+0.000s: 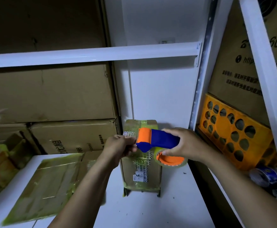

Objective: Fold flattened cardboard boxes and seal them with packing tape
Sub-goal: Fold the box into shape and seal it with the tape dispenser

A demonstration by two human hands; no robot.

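The small cardboard box (142,175) stands on end on the white table (142,211), and just above its top the right hand (182,142) holds the tape dispenser (159,140), fingers curled round the blue handle and thumb laid on the orange hub of the clear tape roll (172,160). The left hand (119,145), above the box's left edge, has its fingers bunched together at the dispenser's nose, seemingly pinching the tape end (the strip itself is too clear to make out). The likeliest trouble, as I judge it, is the freed tape folding back and sticking to itself or to the fingers before it reaches the cardboard. The box also stands tall and narrow with no hand on it, so a sideways pull of the strip could tip it or drag it across the table. It already carries layers of tape and labels, so a new strip may wrinkle over them and hold poorly. The box is closed and its contents cannot be seen. Left of it lies a flattened cardboard sheet (48,183), not yet folded. Behind and left of the box, closed cartons (72,135) fill the shelf, and their contents are hidden too. To its right an orange perforated crate (233,134) leans tilted. What lies behind its holes I cannot tell.
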